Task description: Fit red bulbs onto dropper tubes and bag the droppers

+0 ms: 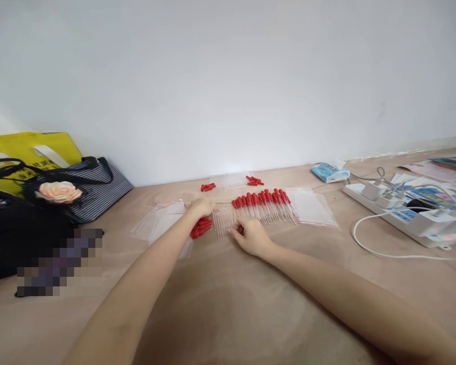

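The clear tubes (223,223) lie side by side in a small row on the desk (228,299), between your two hands. Your right hand (253,236) rests at the right end of that row, its fingers curled and nearly together; whether they pinch a tube, you cannot tell from here. Your left hand (200,207) reaches in just beyond the pile of red bulbs (201,228), at the left of the tubes; its fingers are too small and blurred to tell whether they hold anything.

Just beyond your right hand, a fanned row of red-topped droppers (264,203) lies with its bulbs pointing away from you. Clear plastic bags (314,207) lie to its right, and more plastic sleeves (163,220) lie left of your left hand. Near the wall (228,91) are two smaller clusters of red pieces (254,180).

Farther right, a blue packet (330,173) sits near a loaded power strip (399,218). At far left, a striped bag (91,187) leans before a yellow bag (57,144).
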